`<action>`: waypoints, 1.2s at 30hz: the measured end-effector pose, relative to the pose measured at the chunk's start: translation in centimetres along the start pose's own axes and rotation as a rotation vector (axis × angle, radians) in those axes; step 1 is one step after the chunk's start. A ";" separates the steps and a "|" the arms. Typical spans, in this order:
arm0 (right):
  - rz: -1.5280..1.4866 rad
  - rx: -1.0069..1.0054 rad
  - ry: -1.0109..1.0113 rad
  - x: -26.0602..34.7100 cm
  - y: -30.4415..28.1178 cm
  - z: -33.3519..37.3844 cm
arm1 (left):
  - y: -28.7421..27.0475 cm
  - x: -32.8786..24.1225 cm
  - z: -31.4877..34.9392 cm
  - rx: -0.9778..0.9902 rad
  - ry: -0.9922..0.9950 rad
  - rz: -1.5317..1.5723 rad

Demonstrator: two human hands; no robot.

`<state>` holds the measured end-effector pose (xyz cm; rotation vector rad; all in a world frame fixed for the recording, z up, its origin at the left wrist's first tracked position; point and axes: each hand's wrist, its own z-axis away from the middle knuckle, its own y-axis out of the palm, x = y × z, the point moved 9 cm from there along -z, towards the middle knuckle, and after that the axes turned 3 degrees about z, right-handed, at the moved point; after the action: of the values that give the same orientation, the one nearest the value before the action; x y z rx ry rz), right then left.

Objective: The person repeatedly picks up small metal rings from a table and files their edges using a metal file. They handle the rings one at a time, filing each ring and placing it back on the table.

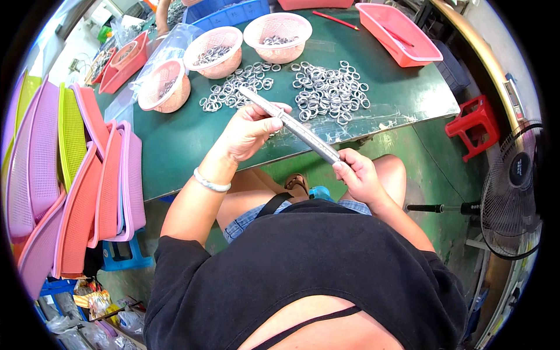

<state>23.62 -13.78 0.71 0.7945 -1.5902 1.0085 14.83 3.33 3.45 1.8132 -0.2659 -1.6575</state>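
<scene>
A tapered grey metal ring mandrel with markings along it slants across my lap near the table's front edge. My right hand is closed around its thick lower end. My left hand pinches it further up, thumb and fingers wrapped round the shaft; whether a ring sits under those fingers I cannot tell. The narrow tip points up and left, over a loose pile of silver rings. To the right of the mandrel lies a larger, denser heap of silver rings on the green table.
Pink bowls holding rings stand behind the piles: one left, one middle, one right. A red tray and red pencil lie farther back. Stacked coloured baskets crowd the left; a fan and red stool stand right.
</scene>
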 end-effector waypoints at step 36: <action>-0.142 -0.041 0.083 -1.1 -0.4 0.4 | -8.8 -13.2 -1.5 -0.659 0.626 -0.602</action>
<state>24.08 -14.36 -0.29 0.8159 -1.4580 0.8926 11.44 17.93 8.98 1.8332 1.0581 -1.1963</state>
